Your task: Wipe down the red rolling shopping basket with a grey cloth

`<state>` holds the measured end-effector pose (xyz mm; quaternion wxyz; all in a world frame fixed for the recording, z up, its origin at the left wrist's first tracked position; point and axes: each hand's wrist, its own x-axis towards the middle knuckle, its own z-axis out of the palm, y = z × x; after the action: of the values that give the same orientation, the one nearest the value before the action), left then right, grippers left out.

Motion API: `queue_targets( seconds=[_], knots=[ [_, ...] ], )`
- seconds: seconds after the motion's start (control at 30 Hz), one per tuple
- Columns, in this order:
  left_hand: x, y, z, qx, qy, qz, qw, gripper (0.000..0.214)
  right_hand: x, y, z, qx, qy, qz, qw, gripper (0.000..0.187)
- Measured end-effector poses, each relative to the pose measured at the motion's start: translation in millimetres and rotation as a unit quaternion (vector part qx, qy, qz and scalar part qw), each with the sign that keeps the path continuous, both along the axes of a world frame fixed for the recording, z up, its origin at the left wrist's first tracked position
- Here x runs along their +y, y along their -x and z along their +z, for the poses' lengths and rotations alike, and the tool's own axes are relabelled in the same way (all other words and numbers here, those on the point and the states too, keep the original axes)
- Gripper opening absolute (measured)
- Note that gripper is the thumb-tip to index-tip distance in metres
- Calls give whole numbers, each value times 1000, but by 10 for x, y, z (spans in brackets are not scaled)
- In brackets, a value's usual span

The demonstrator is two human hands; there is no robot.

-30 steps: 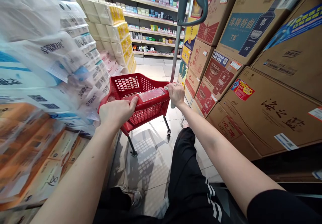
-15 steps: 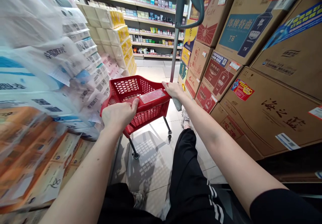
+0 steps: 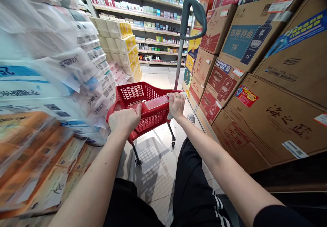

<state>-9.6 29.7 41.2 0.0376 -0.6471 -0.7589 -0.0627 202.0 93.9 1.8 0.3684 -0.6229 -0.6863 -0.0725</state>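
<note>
A red shopping cart (image 3: 131, 92) with a perforated plastic basket stands in front of me, nothing visible in the part of the basket I can see. My left hand (image 3: 124, 118) is wrapped round the left end of its red handle (image 3: 155, 105), thumb on top. At the handle's right end, my right hand (image 3: 176, 105) is closed over a pale cloth (image 3: 169, 115), which shows below the palm and beyond the fingers. The cloth touches the handle there. A grey pole with a dark loop grip (image 3: 193, 19) rises behind the cart's right side.
Wrapped tissue packs (image 3: 76, 67) are piled close on the left, with yellow-ended packs (image 3: 127, 46) farther on. Stacked cartons (image 3: 276, 118) line the right side. Shelves of small goods (image 3: 158, 16) stand ahead across the tiled floor (image 3: 153, 186).
My right hand has turned over the handle's right end, pressing the cloth that hung below it against the handle. My left hand keeps its grip. The view has tilted slightly upward.
</note>
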Motion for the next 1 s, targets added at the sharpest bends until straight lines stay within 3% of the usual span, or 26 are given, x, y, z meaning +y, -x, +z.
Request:
queue_targets(
  seconds=[0.1,0.2,0.33,0.43,0.53,0.7,0.87,1.0],
  knots=[
    [-15,25,0,4,-2,2,1000,90,65,-101,91,-35,23,48,998,60],
    [-36,18,-11,4,-4,1,1000,90,243,-243,271,-97,128,111,981,74],
    [-62,-26,-13,4,-6,1,1000,91,394,-271,413,-122,212,112,963,83],
    [-63,-23,0,6,-1,3,1000,90,332,-169,365,-101,193,86,972,81],
    [-51,21,8,9,-1,2,1000,90,196,-112,283,-58,123,94,986,74],
    [-26,65,-14,6,-3,-10,1000,90,70,-394,273,-1,53,153,987,56],
    [-2,-9,-45,-1,-16,-9,1000,92,125,-630,308,-98,101,187,972,45],
    [19,-77,-45,-10,-12,-7,1000,91,130,-327,257,-73,110,108,985,48]
  ],
)
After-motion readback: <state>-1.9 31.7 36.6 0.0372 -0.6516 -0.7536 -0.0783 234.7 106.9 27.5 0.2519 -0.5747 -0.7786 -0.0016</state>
